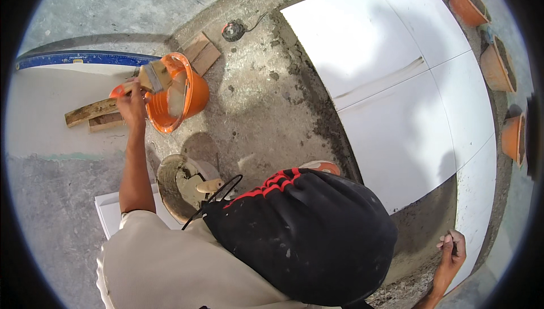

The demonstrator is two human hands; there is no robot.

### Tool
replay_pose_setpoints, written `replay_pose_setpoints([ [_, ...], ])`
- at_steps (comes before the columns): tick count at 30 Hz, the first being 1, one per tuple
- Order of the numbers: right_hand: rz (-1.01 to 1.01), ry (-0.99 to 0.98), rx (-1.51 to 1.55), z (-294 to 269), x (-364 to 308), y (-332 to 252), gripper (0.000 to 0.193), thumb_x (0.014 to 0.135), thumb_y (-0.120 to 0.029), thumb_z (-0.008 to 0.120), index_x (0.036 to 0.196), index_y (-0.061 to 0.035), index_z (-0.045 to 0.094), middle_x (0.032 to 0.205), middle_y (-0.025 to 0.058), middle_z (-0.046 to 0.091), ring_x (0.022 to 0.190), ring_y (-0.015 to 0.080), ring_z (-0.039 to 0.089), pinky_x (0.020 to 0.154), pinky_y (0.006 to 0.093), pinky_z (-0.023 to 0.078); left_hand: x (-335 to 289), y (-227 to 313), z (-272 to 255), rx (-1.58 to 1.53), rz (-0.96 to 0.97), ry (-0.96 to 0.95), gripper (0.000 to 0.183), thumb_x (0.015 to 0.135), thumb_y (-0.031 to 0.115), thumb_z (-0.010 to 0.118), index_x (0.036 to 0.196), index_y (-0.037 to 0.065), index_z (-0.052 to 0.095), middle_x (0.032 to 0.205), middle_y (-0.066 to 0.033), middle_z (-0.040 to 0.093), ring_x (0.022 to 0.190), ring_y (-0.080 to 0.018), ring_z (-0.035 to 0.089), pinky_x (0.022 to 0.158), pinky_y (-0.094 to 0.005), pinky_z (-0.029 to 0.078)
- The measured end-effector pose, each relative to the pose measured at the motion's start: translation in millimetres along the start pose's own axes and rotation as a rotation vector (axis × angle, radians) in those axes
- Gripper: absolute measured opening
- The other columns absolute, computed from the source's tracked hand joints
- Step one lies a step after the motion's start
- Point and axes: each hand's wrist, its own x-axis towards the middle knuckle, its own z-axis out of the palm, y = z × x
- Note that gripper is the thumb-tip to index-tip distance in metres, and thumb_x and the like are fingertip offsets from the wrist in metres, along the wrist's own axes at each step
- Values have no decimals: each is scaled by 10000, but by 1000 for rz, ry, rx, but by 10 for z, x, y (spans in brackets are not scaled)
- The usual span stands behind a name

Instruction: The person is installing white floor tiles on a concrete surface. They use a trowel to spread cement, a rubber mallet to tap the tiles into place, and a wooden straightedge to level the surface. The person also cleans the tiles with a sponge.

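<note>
My left hand is closed on the handle of a wide paintbrush with a red-orange handle end. It is held over the rim of an orange bucket with greyish liquid inside. Toward me stands a bucket of mortar, in which a trowel with a wooden handle rests. At the lower right, my right hand has its fingers curled in a pinch above the edge of the white tiles; whatever may be between the fingertips is too small to tell. A dark smear crosses the tiles.
A blue spirit level lies at the left, near wood offcuts and a small wood block. A tape measure sits farther back. Several orange containers line the right side. My dark-clothed leg fills the lower middle.
</note>
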Motion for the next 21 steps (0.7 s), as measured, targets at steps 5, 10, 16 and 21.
replay_pose_setpoints([
  [5,27,-56,-1,41,-1,-37,292,1082,-239,657,1170,39,673,942,70,665,813,127,591,750,281,479,42,228,20,690,185,67,478,926,459,750,1073,4,744,889,-295,721,844,-489,710,770,-518,569],
  [10,26,-17,17,-20,17,-136,262,1065,-208,681,1161,35,702,942,81,693,824,137,639,759,281,504,-199,1219,713,-94,153,-180,283,1005,327,758,1137,77,770,897,-7,759,734,-76,696,592,-261,498],
  [16,25,5,41,2,-13,-117,224,1040,-164,710,1106,50,711,916,91,696,804,147,654,737,302,532,-1294,2911,2552,-358,132,-807,410,963,418,792,1194,82,747,1026,-49,783,856,-145,753,594,-259,519],
  [21,56,79,45,-118,-180,-8,204,1039,-150,704,1097,46,712,910,95,695,789,145,655,721,300,534,-2198,3779,4461,-926,-455,-1140,352,983,214,760,1240,4,644,1108,-116,740,887,-226,778,537,-241,457],
])
